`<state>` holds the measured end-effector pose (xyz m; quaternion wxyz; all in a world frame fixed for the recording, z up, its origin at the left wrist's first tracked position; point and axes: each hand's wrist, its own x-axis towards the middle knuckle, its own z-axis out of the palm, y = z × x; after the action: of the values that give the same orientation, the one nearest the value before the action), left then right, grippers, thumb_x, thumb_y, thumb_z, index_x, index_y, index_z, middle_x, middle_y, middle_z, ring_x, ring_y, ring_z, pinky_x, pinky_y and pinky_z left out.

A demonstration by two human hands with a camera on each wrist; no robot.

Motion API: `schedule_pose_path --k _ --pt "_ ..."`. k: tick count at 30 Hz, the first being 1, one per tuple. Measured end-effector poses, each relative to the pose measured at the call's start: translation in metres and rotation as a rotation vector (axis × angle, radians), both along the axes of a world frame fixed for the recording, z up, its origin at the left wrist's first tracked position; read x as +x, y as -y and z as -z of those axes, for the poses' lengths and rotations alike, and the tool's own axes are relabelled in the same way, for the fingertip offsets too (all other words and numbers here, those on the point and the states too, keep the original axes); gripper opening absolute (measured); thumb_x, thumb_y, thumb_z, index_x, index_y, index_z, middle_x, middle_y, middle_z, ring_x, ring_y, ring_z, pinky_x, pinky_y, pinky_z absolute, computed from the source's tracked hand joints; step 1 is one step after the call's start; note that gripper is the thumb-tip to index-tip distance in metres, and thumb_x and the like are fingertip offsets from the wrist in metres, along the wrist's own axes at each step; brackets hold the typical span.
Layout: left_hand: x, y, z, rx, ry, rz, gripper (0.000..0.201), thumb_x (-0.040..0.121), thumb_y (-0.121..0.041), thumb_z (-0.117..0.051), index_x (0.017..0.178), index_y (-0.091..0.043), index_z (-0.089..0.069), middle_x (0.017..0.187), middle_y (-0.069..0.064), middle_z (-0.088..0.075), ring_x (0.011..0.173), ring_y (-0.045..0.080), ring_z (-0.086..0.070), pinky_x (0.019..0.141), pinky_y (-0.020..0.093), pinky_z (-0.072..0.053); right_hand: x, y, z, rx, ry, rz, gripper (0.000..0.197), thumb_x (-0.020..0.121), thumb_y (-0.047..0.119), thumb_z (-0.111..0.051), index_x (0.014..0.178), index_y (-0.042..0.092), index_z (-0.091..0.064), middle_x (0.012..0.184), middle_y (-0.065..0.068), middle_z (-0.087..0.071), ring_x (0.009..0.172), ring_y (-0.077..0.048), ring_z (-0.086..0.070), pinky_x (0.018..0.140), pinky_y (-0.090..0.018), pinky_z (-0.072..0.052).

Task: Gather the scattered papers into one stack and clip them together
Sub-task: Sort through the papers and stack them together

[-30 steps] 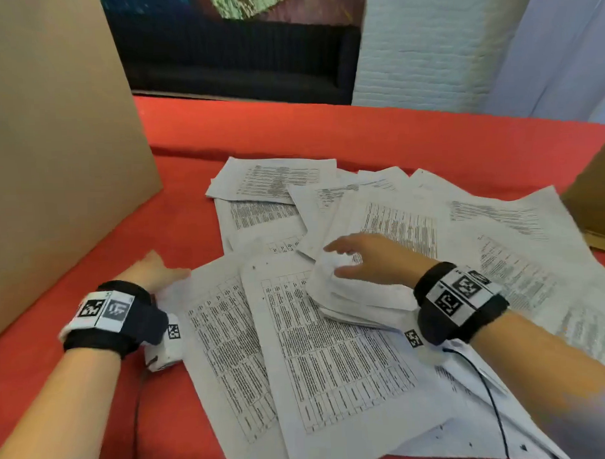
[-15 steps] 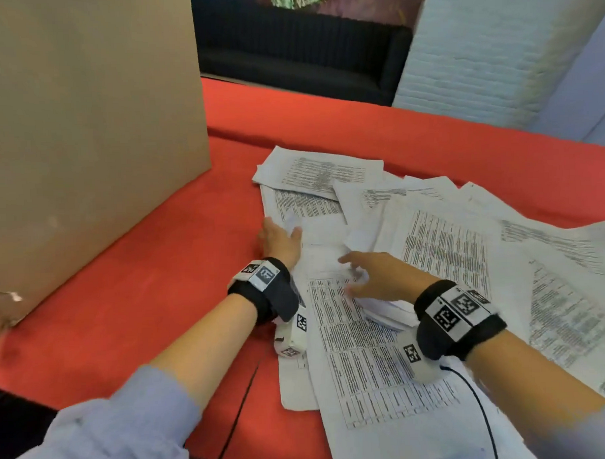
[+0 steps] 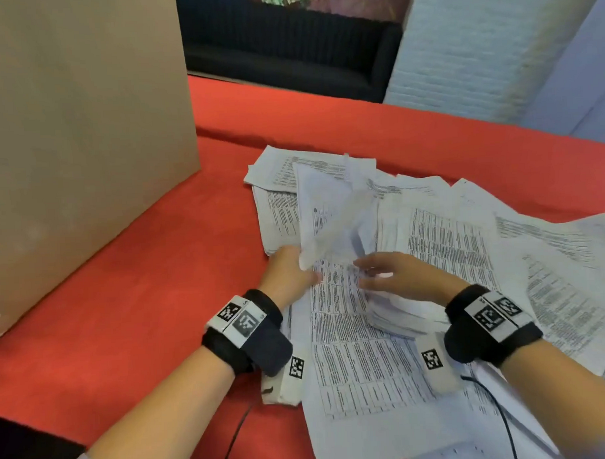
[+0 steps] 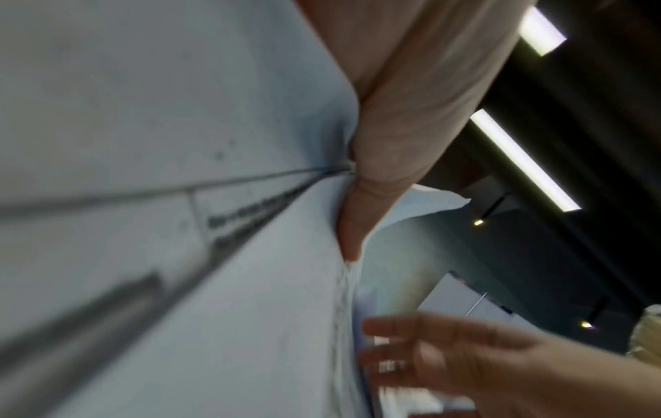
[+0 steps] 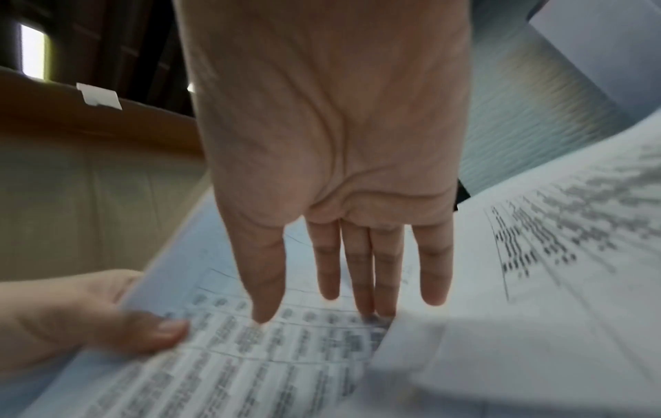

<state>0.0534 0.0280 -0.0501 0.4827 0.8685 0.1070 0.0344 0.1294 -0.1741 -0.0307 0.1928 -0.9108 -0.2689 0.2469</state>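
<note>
One sheet (image 3: 328, 221) pinched at its edge by left hand (image 3: 289, 274), rising toward twelve o'clock; right hand (image 3: 402, 277) flat, fingers straight, at three o'clock on papers (image 3: 449, 244).

White printed papers (image 3: 360, 361), red tablecloth (image 3: 125, 304)

left hand (image 3: 289, 274): now grips the left edge of a printed sheet (image 3: 328, 211), raising it off the pile
right hand (image 3: 399, 277): fingers straighten, spread flat over the papers (image 3: 445, 245)
</note>
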Motion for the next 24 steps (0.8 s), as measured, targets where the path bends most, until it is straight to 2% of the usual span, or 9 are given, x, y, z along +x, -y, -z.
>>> schedule_pose_path --k 3,6,10,12,14,16,18,21,24 --pt "-0.007 -0.02 -0.038 0.072 0.251 -0.144 0.015 0.082 -0.011 -0.067 0.072 0.0 -0.062 0.067 0.002 -0.057 0.058 0.017 -0.049 0.05 0.019 -0.036 0.011 0.011 -0.008 0.061 0.027 0.056 0.056 0.086 0.043 -0.066 0.137 0.029 -0.048 0.133 0.005 -0.056 0.118 -0.012 -0.056 0.097 -0.027 -0.045" --pt "-0.013 -0.049 -0.086 0.256 0.578 -0.318 0.024 0.079 -0.02 -0.072 0.079 0.003 -0.066 0.072 0.013 -0.064 0.064 0.023 -0.051 0.056 0.03 -0.033 0.015 0.013 -0.014 0.388 0.001 0.224 0.056 0.088 0.033 -0.067 0.139 0.027 -0.045 0.135 0.0 -0.053 0.115 -0.013 -0.059 0.084 -0.019 -0.046" --pt "-0.009 -0.071 -0.141 -0.148 0.762 -0.195 0.028 0.073 -0.029 -0.076 0.085 -0.004 -0.069 0.079 -0.001 -0.067 0.072 0.01 -0.057 0.068 0.021 -0.045 0.022 -0.014 -0.042 0.88 -0.06 0.309 0.082 0.08 0.033 -0.076 0.148 0.022 -0.032 0.146 0.0 -0.045 0.128 -0.016 -0.052 0.103 -0.034 -0.045" --pt "-0.002 -0.064 -0.155 -0.239 0.825 -0.116 0.018 0.074 -0.019 -0.075 0.09 -0.013 -0.069 0.077 -0.012 -0.071 0.078 -0.003 -0.065 0.072 0.014 -0.05 0.021 -0.032 -0.062 1.028 -0.055 0.21 0.067 0.084 0.02 -0.073 0.142 0.013 -0.042 0.141 -0.003 -0.055 0.127 -0.018 -0.055 0.108 -0.042 -0.043" --pt "0.009 -0.06 -0.155 -0.217 0.882 -0.128 0.034 0.08 -0.013 -0.071 0.099 0.013 -0.06 0.073 -0.006 -0.063 0.074 -0.011 -0.064 0.068 0.008 -0.049 0.015 -0.045 -0.083 1.141 -0.064 0.174 0.049 0.09 0.011 -0.064 0.136 0.006 -0.05 0.134 -0.005 -0.061 0.123 -0.017 -0.059 0.107 -0.039 -0.045" --pt "0.02 -0.063 -0.146 -0.191 0.851 -0.182 0.071 0.074 -0.052 -0.07 0.105 0.011 -0.059 0.085 0.003 -0.062 0.078 -0.003 -0.061 0.073 0.015 -0.049 0.013 -0.049 -0.093 1.211 -0.09 0.157 0.043 0.092 0.011 -0.062 0.134 0.005 -0.053 0.132 -0.009 -0.062 0.122 -0.021 -0.06 0.105 -0.041 -0.046" --pt "0.031 -0.073 -0.125 -0.182 0.645 -0.234 0.065 0.062 -0.077 -0.06 0.089 -0.018 -0.063 0.088 0.002 -0.064 0.078 0.007 -0.058 0.074 0.019 -0.047 0.014 -0.045 -0.087 1.196 -0.106 0.174 0.045 0.089 0.02 -0.067 0.131 0.008 -0.057 0.129 -0.009 -0.064 0.121 -0.025 -0.06 0.106 -0.049 -0.044" --pt "0.035 -0.075 -0.083 -0.267 0.395 -0.037 0.004 0.086 -0.025 -0.063 0.085 -0.026 -0.059 0.098 -0.002 -0.07 0.062 -0.014 -0.06 0.063 0.003 -0.047 0.015 -0.031 -0.045 1.036 -0.147 0.251 0.054 0.075 0.025 -0.076 0.126 0.013 -0.062 0.124 -0.005 -0.068 0.117 -0.023 -0.063 0.107 -0.051 -0.043" --pt "0.036 -0.071 -0.043 -0.196 0.175 0.113 0.037 0.073 -0.033 -0.073 0.104 -0.015 -0.064 0.108 0.002 -0.068 0.083 0.002 -0.065 0.081 0.02 -0.052 0.003 -0.024 -0.009 0.943 -0.211 0.306 0.061 0.068 0.018 -0.077 0.127 0.015 -0.061 0.124 -0.002 -0.067 0.118 -0.019 -0.062 0.109 -0.047 -0.041"
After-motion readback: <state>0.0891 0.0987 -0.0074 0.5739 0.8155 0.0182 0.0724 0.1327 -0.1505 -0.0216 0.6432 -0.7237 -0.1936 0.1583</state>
